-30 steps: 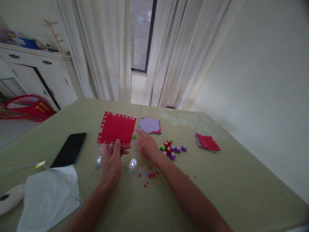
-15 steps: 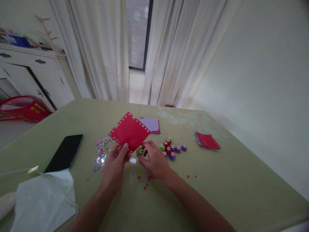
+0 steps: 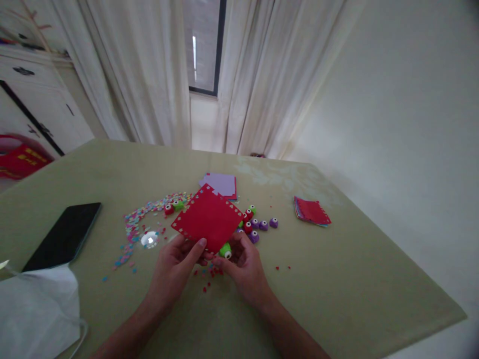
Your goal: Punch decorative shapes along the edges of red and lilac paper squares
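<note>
My left hand pinches a square of red paper by its near corner, thumb on top. Small flower and star shapes are cut along several of its edges. Between the fingers and thumb of my right hand is a small green craft punch with a white and black button. The punch is at the paper's lower right edge; whether the paper sits in its slot I cannot tell. Behind the paper lies a group of purple, red and green punches. A red punch and another green punch sit farther left.
Coloured confetti is strewn left of my hands, around a shiny clear round piece. A phone and a white cloth-like sheet lie at left. Paper stacks stand behind, one lilac-topped, and at right, one red-topped.
My right hand has picked up the green punch and brought it to the red paper's edge. The paper has turned cornerwise and moved right. The view has shifted right.
</note>
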A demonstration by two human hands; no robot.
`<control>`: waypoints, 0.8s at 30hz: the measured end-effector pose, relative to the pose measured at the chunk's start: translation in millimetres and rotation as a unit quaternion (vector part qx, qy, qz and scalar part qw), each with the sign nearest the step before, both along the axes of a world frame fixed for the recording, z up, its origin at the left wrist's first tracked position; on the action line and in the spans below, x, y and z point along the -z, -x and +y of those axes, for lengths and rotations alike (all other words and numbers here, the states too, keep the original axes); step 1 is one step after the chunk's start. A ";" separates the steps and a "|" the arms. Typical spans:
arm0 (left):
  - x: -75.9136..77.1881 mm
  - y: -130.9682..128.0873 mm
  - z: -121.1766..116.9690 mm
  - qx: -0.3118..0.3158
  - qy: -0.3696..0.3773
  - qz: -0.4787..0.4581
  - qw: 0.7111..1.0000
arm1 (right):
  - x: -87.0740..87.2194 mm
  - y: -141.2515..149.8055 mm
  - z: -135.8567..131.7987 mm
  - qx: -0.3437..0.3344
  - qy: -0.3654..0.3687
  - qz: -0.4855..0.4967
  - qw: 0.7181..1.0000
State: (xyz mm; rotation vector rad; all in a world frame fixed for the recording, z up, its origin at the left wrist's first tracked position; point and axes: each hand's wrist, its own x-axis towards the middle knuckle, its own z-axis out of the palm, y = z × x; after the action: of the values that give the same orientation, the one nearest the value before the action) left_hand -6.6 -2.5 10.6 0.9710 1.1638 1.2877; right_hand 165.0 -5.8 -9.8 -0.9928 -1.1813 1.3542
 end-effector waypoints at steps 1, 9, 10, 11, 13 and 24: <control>-0.1 -0.8 -1.4 0.001 -0.004 0.012 1.000 | -1.1 0.7 -1.1 -0.002 -0.002 0.000 1.000; -0.5 -0.4 -5.8 -0.030 -0.029 0.062 0.997 | -5.0 0.4 -8.1 -0.003 0.000 0.016 1.000; -0.9 0.0 -5.1 -0.034 -0.030 0.064 0.997 | -5.2 0.3 -7.8 0.000 0.003 0.020 1.000; -1.0 0.3 -4.5 -0.034 -0.029 0.065 0.997 | -5.4 0.3 -7.5 0.003 0.004 0.023 1.000; -0.5 0.4 -3.8 -0.024 -0.025 0.064 0.997 | -5.5 0.6 -7.2 0.005 0.000 0.020 1.000; -4.2 -0.4 -7.4 -0.010 -0.022 0.045 0.999 | -11.1 1.4 -8.6 0.012 0.008 0.011 1.000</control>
State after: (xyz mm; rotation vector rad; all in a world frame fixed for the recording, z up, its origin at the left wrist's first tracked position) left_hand -6.2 -9.9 14.8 1.0613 1.2208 1.3020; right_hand 163.6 -14.3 1.3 -0.9975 -1.1414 1.3543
